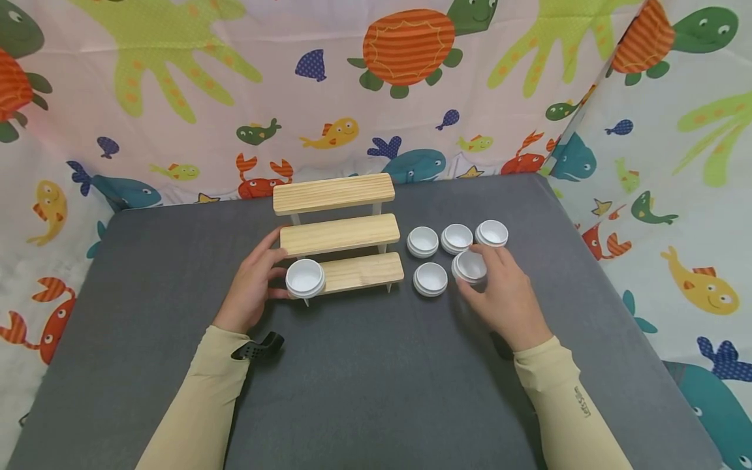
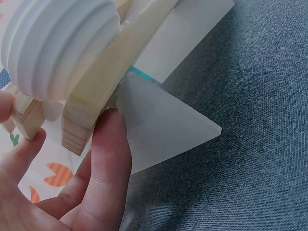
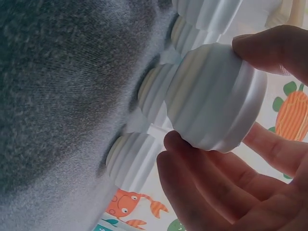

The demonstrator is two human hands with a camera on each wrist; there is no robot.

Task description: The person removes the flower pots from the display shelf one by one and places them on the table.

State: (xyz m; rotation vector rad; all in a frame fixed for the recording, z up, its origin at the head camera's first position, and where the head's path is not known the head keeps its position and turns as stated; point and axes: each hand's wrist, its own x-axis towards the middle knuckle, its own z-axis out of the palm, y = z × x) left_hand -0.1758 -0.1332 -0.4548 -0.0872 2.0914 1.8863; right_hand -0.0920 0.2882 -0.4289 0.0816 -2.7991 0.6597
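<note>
A three-tier wooden display stand (image 1: pixel 346 235) has light plank shelves on pale translucent supports. My left hand (image 1: pixel 249 284) holds its left end, with the thumb (image 2: pixel 111 168) against the lowest plank and fingertips at the plank above. One ribbed white bowl (image 1: pixel 305 277) sits at the left end of the lowest shelf, beside that hand. My right hand (image 1: pixel 502 294) grips another white bowl (image 3: pixel 216 96) between thumb and fingers. In the right wrist view this bowl appears raised off the cloth, in front of other bowls.
Several more white bowls stand right of the stand: one near bowl (image 1: pixel 430 279) and a back row including a left bowl (image 1: pixel 422 241), a middle one (image 1: pixel 456 238) and a right one (image 1: pixel 491 232). A grey cloth (image 1: pixel 376 378) covers the table. Sea-animal print curtains (image 1: pixel 329 78) surround it.
</note>
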